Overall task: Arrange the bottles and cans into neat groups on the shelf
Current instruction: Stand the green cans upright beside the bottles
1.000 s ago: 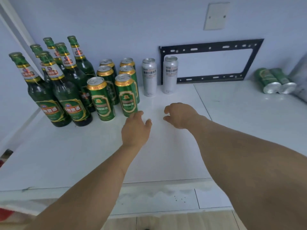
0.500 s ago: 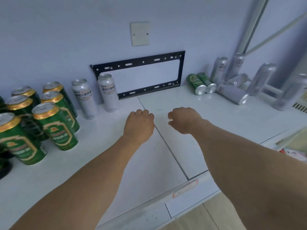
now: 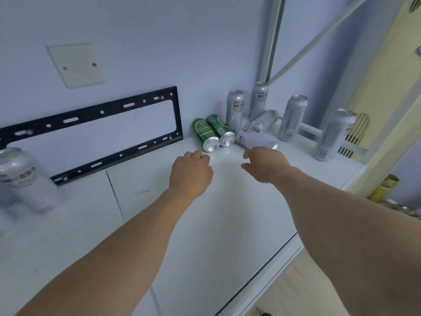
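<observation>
Both your hands are empty above the white shelf (image 3: 205,236): your left hand (image 3: 190,173) is loosely curled, your right hand (image 3: 265,165) has its fingers spread open, and neither holds anything. Just beyond your left hand lie two green cans (image 3: 213,132) side by side on their sides, bases toward you. Just beyond your right hand lies a silver can on its side (image 3: 255,139), partly hidden by your fingers.

The main risk is rolling. A glancing touch on any lying can could send it across the smooth shelf, toward the near edge or into its neighbours, so I'd close on one fully before lifting.

Farther back, another tipped silver can (image 3: 264,120) leans among upright silver cans (image 3: 235,109); two more stand to the far right (image 3: 292,118), and reaching past could knock them over. On the near left stands a blurred silver can (image 3: 25,181), probably the group to join. A black bracket (image 3: 95,133) lines the wall.
</observation>
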